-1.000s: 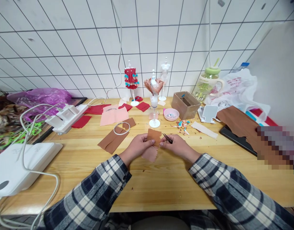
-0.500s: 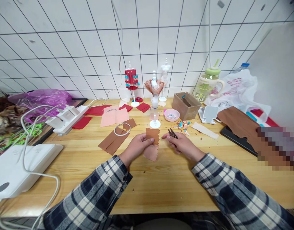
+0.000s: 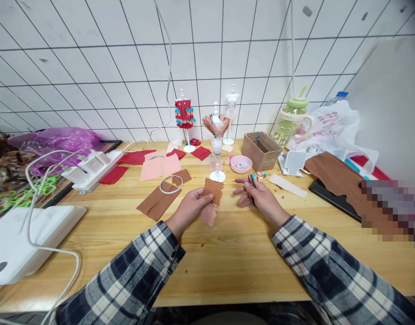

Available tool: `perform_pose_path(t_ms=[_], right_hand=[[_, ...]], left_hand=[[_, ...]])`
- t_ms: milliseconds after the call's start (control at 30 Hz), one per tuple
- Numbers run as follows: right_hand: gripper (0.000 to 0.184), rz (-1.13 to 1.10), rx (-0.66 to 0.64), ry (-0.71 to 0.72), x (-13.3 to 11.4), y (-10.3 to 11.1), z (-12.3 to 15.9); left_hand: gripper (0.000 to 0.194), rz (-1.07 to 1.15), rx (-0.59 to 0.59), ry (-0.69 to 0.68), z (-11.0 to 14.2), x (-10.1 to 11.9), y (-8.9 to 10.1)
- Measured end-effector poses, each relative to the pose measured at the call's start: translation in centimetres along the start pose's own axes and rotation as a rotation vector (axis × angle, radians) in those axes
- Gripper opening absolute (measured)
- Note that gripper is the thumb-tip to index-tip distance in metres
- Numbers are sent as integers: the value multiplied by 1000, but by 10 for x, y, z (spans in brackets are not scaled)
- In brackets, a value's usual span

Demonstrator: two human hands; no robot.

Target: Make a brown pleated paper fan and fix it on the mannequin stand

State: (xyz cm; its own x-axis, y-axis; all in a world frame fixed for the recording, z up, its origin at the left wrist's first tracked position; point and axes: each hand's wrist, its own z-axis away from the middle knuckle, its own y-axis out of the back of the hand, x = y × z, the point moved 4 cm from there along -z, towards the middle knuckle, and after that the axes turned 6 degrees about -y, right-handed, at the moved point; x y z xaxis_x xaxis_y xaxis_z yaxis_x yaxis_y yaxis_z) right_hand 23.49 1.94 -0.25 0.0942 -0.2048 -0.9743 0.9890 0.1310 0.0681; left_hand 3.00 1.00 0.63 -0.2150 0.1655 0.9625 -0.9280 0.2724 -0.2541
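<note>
Pinched in my left hand (image 3: pixel 191 208) is a piece of brown fabric (image 3: pixel 213 186) whose right edge is cut in a jagged zigzag. Its lower part shows a paler brown face. My right hand (image 3: pixel 260 197) is off to the right of the fabric, holding small dark thread snips (image 3: pixel 251 181) against the palm; some fingers are stretched out and blurred. Beyond the fabric stands a small white dress form (image 3: pixel 217 145) with brown petal-like fabric around its top. On the left lie brown fabric pieces (image 3: pixel 155 204) with a white ring (image 3: pixel 171 184) on them.
Behind stand a dress form in red ruffles (image 3: pixel 184 113) and a bare white one (image 3: pixel 232 106). A pink bowl (image 3: pixel 241 170), cardboard box (image 3: pixel 266 158), colourful scraps, phone stand (image 3: pixel 293 163) and green-lidded jug (image 3: pixel 293 117) are to the right. A power strip (image 3: pixel 92 176) and white device (image 3: pixel 41 234) sit left.
My right hand has moved right, away from the fabric's jagged edge, and the snips have turned upright in it. My left hand keeps hold of the fabric in nearly the same place.
</note>
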Motion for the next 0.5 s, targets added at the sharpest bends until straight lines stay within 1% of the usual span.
perform_pose_path(t_ms=[33, 100, 167, 267, 367, 500], right_hand=[[39, 92, -28, 33, -3, -3, 3], [40, 288, -42, 138, -9, -12, 12], [37, 387, -64, 201, -12, -21, 19], [35, 397, -99, 164, -10, -28, 20], [32, 345, -72, 101, -6, -26, 16], [29, 315, -79, 71, -6, -22, 14]], left_hand=[[29, -6, 2, 0, 0, -1, 1], [30, -12, 2, -6, -1, -2, 2], [32, -15, -6, -11, -2, -3, 3], [35, -47, -49, 9, -1, -5, 2], [36, -109, -72, 6, -1, -6, 1], [36, -146, -66, 2, 0, -4, 0]])
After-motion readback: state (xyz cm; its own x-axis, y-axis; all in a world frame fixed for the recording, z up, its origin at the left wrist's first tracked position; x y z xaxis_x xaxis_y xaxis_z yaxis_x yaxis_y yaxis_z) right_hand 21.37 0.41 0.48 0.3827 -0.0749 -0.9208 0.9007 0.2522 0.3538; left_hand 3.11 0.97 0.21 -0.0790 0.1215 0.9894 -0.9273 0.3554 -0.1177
